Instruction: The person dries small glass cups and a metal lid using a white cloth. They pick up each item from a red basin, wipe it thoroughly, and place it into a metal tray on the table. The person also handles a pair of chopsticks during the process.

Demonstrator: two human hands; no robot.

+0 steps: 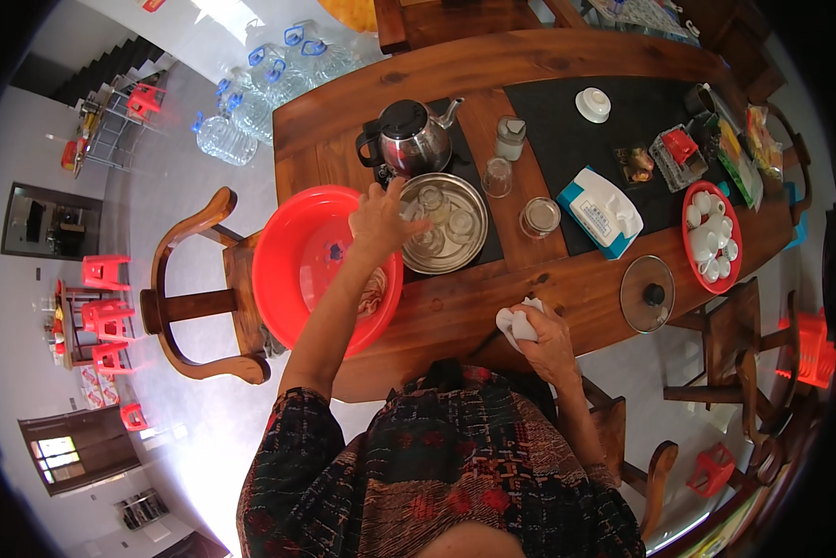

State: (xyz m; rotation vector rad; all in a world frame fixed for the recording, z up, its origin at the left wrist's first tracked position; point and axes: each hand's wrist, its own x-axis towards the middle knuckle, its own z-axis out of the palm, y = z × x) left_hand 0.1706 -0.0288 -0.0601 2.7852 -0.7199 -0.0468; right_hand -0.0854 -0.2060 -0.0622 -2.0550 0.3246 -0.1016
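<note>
My left hand (381,221) reaches over the round steel tray (478,200) with its fingers spread. Several small clear glasses (461,223) stand in that tray, and my fingertips are over its left side; whether they touch a glass I cannot tell. Under my left forearm sits a wide red plastic basin (267,251), with a crumpled pinkish cloth (372,293) at its right side. My right hand (550,346), near the table's front edge, is closed around a crumpled white cloth (515,325).
Behind the tray stands a steel kettle (413,139). Clear glasses (540,218), a tissue box (602,212), a glass lid (647,295) and a red tray (689,232) of white cups spread rightward. Wooden chairs (162,312) flank the table (436,312); water jugs (227,139) stand beyond.
</note>
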